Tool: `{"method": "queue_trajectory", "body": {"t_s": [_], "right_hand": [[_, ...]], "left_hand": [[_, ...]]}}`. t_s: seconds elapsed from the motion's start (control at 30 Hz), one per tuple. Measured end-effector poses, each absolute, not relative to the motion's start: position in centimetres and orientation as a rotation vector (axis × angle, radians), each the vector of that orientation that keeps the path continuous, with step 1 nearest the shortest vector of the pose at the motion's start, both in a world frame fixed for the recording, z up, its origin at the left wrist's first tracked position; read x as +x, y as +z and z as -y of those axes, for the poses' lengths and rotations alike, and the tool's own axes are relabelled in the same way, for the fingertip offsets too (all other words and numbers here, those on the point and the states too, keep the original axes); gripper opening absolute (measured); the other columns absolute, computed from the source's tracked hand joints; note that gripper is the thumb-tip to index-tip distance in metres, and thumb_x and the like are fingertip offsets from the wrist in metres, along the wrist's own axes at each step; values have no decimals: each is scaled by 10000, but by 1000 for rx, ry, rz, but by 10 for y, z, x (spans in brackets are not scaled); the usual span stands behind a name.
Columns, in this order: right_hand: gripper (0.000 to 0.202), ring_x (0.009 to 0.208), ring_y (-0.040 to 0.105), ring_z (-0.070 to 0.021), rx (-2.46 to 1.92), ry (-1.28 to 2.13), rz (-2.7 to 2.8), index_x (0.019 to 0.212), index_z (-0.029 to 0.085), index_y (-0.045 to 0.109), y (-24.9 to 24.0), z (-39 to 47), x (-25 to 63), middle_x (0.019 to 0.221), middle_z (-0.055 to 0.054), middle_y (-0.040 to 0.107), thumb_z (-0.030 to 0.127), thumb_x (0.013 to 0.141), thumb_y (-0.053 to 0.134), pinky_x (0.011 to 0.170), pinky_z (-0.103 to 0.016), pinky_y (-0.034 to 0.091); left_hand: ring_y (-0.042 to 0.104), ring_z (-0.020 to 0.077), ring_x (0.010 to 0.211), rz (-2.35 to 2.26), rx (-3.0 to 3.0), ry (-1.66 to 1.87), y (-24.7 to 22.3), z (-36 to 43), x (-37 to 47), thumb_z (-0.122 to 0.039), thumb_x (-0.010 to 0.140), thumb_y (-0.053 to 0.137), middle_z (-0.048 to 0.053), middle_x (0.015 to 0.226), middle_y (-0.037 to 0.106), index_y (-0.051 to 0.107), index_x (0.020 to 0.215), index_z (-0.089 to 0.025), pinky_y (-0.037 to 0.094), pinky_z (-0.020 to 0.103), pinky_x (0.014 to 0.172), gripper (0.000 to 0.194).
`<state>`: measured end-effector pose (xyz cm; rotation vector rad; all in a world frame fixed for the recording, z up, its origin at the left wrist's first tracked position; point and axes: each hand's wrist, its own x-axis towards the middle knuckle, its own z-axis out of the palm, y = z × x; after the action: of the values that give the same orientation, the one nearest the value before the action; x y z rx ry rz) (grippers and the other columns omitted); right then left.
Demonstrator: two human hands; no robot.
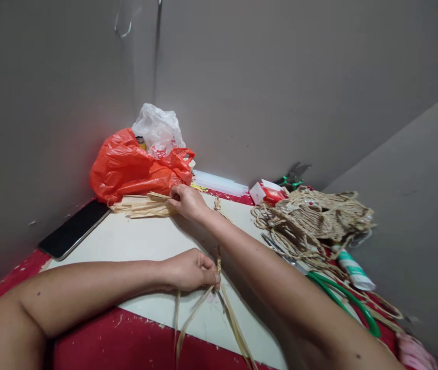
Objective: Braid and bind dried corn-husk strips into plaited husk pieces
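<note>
My left hand pinches the lower part of a short tan braid over the middle of the white board. Loose flat strands hang from the braid toward the board's front edge and past it. Farther back, my right hand is closed on the right end of a pile of pale dry strips. The strips lie at the board's back left, in front of an orange plastic bag.
Coils of braided cord lie at the right, beside green-handled scissors and a white-and-green tube. A phone is at the left. Behind are clear sticks, a red-and-white box and pliers. Grey walls enclose the back.
</note>
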<state>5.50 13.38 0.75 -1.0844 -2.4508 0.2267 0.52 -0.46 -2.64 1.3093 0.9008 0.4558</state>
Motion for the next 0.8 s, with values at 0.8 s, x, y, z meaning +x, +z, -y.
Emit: {"method": "queue_trajectory", "body": {"t_s": [0.8], "right_hand": [[126, 750, 549, -139, -796, 360, 2650, 819, 165, 642, 1, -113, 33, 844, -45, 632, 193, 779, 526, 657, -230, 377]], "left_hand": [[238, 51, 390, -938, 1336, 434, -26, 6, 5, -307, 707, 570, -63, 453, 400, 621, 656, -136, 152, 246, 419, 185]]}}
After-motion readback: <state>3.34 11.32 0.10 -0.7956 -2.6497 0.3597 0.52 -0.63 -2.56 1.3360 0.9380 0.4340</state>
